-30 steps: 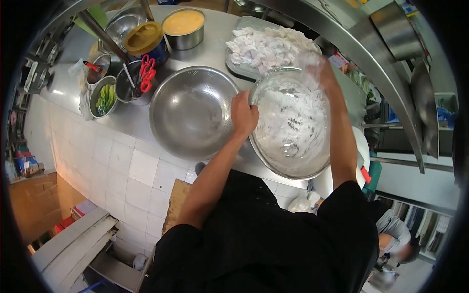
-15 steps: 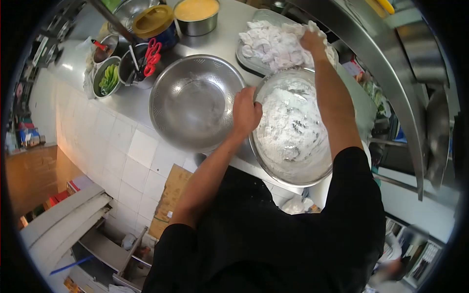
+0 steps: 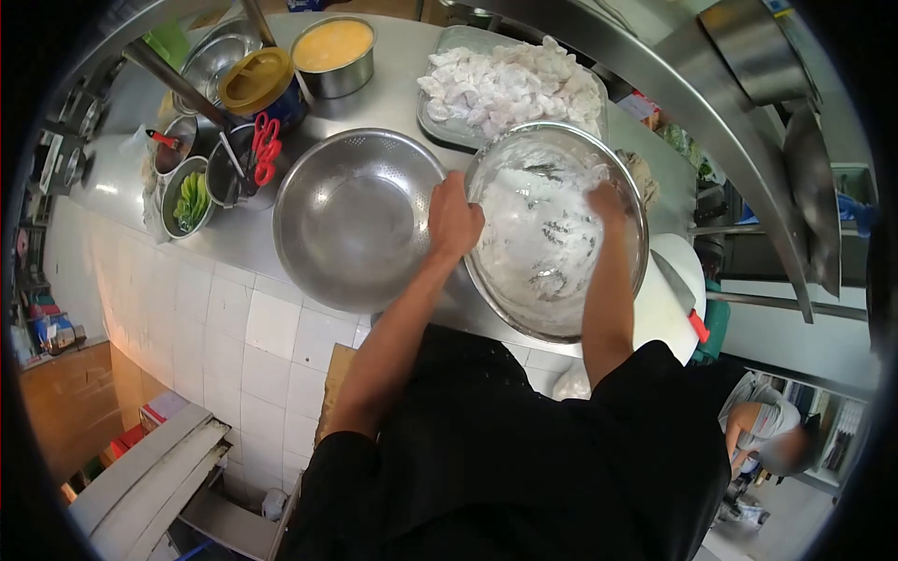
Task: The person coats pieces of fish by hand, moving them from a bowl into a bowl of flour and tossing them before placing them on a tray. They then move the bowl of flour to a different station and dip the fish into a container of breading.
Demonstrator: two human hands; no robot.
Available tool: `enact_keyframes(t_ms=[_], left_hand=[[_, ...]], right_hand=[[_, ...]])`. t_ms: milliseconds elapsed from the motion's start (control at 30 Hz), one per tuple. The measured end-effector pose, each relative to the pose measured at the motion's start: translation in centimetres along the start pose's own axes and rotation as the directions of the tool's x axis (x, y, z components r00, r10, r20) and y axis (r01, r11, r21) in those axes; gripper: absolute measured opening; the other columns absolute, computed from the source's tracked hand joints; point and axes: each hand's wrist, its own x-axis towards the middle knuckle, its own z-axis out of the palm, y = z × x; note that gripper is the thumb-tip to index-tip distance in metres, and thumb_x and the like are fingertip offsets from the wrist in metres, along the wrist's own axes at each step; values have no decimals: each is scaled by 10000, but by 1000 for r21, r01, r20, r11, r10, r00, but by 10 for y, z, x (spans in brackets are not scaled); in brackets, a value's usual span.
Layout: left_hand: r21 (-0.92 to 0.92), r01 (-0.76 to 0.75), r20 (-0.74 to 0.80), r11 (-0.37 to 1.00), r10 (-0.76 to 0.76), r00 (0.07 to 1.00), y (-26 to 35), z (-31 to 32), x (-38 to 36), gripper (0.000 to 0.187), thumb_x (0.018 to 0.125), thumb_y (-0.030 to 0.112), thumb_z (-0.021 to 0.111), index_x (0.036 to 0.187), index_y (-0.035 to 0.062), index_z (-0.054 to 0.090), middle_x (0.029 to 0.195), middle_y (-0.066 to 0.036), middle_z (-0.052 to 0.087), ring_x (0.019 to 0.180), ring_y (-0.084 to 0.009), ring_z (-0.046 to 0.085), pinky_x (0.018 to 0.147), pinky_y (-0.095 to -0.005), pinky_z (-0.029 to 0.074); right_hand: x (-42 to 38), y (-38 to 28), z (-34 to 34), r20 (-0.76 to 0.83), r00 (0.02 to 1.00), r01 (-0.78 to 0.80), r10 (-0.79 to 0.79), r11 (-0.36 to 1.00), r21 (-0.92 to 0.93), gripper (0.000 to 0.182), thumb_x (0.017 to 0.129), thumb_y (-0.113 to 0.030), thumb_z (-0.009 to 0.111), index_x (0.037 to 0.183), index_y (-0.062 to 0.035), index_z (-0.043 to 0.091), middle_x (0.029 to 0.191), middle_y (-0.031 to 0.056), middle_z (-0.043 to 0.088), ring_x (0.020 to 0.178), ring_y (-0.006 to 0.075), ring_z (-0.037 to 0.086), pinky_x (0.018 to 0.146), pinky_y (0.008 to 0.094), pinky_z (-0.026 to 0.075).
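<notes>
Tilted slightly toward me, a steel mixing bowl holds white powder that looks like flour, spread up its sides. My left hand is closed round the bowl's left rim. Inside the bowl, by the far right wall, is my right hand, its fingers blurred and partly dusted; I cannot tell what it holds. Just beyond, a tray carries a heap of white-coated pieces. Left of the bowl stands a perforated steel colander, its rim close to my left hand.
Farther left stand a container with red-handled scissors, a bowl of green slices, a lidded tub and a pot of yellow liquid. At right, a red-handled knife lies on a white board. A person is at lower right.
My right hand has come from the heap on the tray down into the flour bowl. My left hand stays on the rim. The view has shifted, showing the knife and the person more fully.
</notes>
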Motion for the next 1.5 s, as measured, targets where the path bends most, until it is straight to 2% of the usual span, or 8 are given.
enact_keyframes(t_ms=[167,333,400,467,767,933,1200,1500], left_hand=[[17,100,191,995,-101,976,-2,-5,8,268,715,23,562,948,-35,445,899,-268,572,881,-431,552,783,-483,424],[-25,65,32,998,-64,997,-3,-8,8,193,694,28,538,858,-32,456,762,-266,574,787,-455,559,737,-486,429],[-39,49,-12,998,-49,999,2,-13,7,154,687,27,527,813,-34,465,722,-261,571,760,-458,557,716,-480,432],[-91,112,40,990,-108,993,13,-16,5,95,674,24,514,701,-44,453,706,-256,570,731,-450,550,676,-439,440],[-340,77,13,937,-77,997,30,-27,-31,221,676,-30,518,867,-54,626,837,-131,628,733,-178,591,677,-271,449],[-508,92,-44,856,-133,990,24,-50,-84,266,649,-65,491,879,-75,625,965,-132,599,839,-193,574,739,-254,429],[-509,52,-183,859,-167,969,4,-141,-253,291,650,-24,500,912,-57,623,1006,-132,599,888,-196,570,784,-267,423],[-565,210,-497,798,-533,685,44,-159,-385,370,698,40,523,1059,-11,590,884,-135,644,799,-214,597,763,-307,456]], right_hand=[[-33,-124,67,-280,797,589,-535,790,170,181,669,-153,578,774,-6,573,819,200,575,819,379,540,754,445,440],[-148,-174,-14,363,290,880,-885,396,262,172,641,-61,536,791,-1,597,817,230,581,851,388,540,795,461,428],[-171,-128,-5,198,77,940,-977,138,313,184,658,-62,536,819,-9,607,855,233,584,909,380,540,836,453,423],[-162,-126,-74,725,14,856,-689,382,347,248,693,-88,565,926,-21,618,952,230,582,983,369,526,894,438,406],[-99,-83,-54,191,616,702,-764,642,307,587,736,-231,650,1258,-48,451,1212,216,501,1138,374,461,982,407,370],[-222,-50,-41,328,251,943,-911,306,128,493,795,-296,604,1269,-237,481,1323,149,429,1129,340,461,911,442,399],[-332,-36,-81,563,396,862,-726,505,45,424,764,-142,602,1179,-83,545,1155,182,544,1097,318,488,941,439,379],[-342,-126,-91,136,9,959,-991,47,278,392,730,-138,634,1110,-59,581,1063,198,586,1039,356,516,924,425,387]])
